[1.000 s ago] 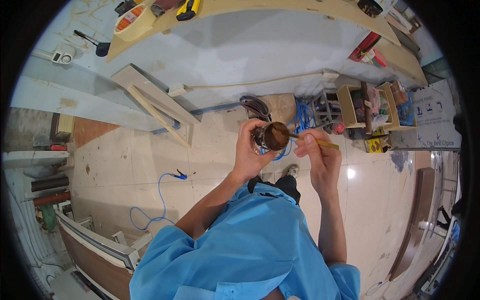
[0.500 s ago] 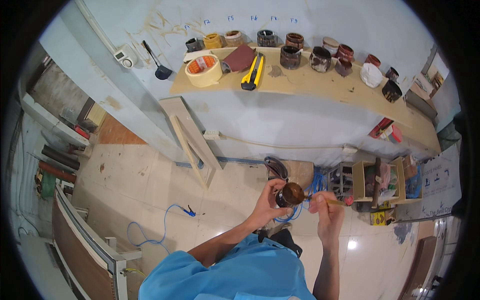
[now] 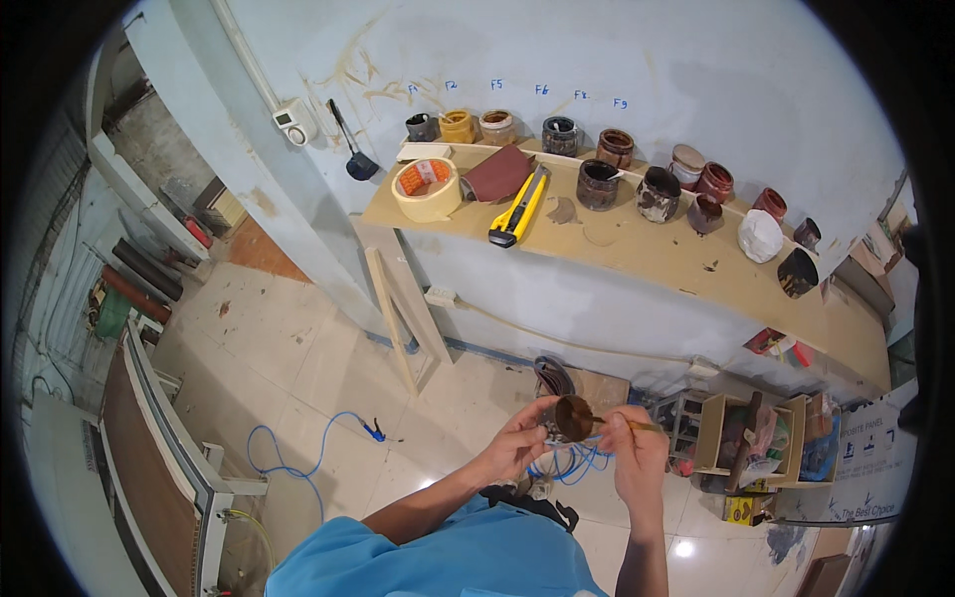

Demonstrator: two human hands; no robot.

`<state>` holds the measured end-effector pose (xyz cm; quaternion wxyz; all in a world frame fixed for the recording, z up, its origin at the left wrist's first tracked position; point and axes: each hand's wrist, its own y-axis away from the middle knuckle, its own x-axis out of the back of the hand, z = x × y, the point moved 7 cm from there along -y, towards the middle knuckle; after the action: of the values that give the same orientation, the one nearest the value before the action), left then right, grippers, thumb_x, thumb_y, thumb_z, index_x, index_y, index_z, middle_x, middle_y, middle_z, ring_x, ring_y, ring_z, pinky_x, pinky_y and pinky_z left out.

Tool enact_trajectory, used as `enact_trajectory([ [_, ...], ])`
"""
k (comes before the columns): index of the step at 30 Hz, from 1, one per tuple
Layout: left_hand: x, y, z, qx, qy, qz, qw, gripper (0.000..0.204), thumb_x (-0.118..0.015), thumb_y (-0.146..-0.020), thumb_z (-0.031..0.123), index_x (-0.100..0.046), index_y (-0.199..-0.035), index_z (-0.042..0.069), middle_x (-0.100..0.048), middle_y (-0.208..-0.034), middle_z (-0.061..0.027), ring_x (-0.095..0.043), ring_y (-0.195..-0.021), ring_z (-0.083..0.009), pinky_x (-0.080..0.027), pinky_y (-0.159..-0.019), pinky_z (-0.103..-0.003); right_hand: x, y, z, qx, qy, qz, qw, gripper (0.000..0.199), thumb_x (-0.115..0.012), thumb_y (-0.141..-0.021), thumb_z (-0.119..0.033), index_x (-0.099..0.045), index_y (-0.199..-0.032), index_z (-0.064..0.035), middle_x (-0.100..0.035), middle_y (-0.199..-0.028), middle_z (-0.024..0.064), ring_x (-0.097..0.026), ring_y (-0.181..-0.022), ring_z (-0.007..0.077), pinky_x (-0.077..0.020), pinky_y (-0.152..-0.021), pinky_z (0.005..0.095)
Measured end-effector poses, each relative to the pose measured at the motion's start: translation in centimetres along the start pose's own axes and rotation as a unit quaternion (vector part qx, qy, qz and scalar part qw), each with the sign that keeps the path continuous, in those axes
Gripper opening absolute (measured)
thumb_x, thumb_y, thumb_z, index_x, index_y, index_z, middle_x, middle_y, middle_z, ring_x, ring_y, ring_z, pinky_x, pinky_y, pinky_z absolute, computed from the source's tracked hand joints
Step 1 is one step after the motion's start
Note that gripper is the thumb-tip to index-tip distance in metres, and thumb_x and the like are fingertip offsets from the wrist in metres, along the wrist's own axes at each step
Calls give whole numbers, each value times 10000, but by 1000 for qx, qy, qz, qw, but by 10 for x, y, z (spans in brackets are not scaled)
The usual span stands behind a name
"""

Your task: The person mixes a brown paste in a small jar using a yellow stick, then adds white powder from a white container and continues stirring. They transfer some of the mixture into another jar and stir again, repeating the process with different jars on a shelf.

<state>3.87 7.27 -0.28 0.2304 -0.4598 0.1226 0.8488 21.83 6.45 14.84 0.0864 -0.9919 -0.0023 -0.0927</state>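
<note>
In front of my waist, my left hand [image 3: 517,438] is wrapped round a small dark jar [image 3: 574,418] from its left side. The jar is tilted, so its round mouth and brown-coated inside show. My right hand [image 3: 637,453] pinches a thin tan stick [image 3: 647,427], perhaps a brush handle. The stick's left end reaches the right side of the jar's mouth; what is at its tip is too small to make out. Both hands are over the tiled floor, apart from the ledge.
Along the wall, a tan ledge [image 3: 617,254] bears a tape roll [image 3: 426,197], brown sandpaper [image 3: 497,175], a yellow utility knife [image 3: 520,205] and several stained jars [image 3: 599,186]. Blue hose [image 3: 318,453] lies on the floor. Open wooden boxes [image 3: 711,433] stand at right, a panel rack [image 3: 164,458] at left.
The view has shifted, so the ledge now sits lower in the picture. The jar has turned in my left hand's grip, and my right hand with the stick is a little closer to it.
</note>
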Motion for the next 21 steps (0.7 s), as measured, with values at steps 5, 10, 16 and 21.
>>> enact_trajectory([
  [5,-2,-7,12,13,14,5,1000,774,-687,-1080,325,-293,-1697,74,-480,-1648,-145,-519,-1499,-299,-459,-1231,-512,-8,-23,7,-33,-44,-30,998,273,-607,-1129,-197,-743,-1074,34,-751,-848,89,-699,-697,137,-552,-652,287],
  [10,11,-18,25,7,21,-26,999,705,-629,-1116,283,-299,-1705,79,-488,-1652,-138,-518,-1500,-290,-437,-1235,-555,-23,-49,5,-5,-22,-47,999,267,-586,-1136,-173,-738,-1052,30,-727,-805,72,-674,-685,97,-528,-624,263],
  [16,43,-38,57,28,20,-49,998,719,-662,-1100,309,-333,-1694,72,-503,-1640,-123,-537,-1483,-265,-474,-1207,-514,-45,-85,10,-58,-16,-25,998,271,-631,-1114,-188,-747,-1055,50,-741,-849,101,-698,-689,137,-559,-646,272],
  [21,67,-60,115,76,-35,-77,993,794,-756,-1032,319,-365,-1679,76,-519,-1628,-102,-529,-1490,-254,-436,-1236,-450,-76,-113,13,-119,-112,-48,985,213,-767,-1020,-103,-750,-1183,32,-743,-988,77,-691,-769,114,-573,-705,273],
])
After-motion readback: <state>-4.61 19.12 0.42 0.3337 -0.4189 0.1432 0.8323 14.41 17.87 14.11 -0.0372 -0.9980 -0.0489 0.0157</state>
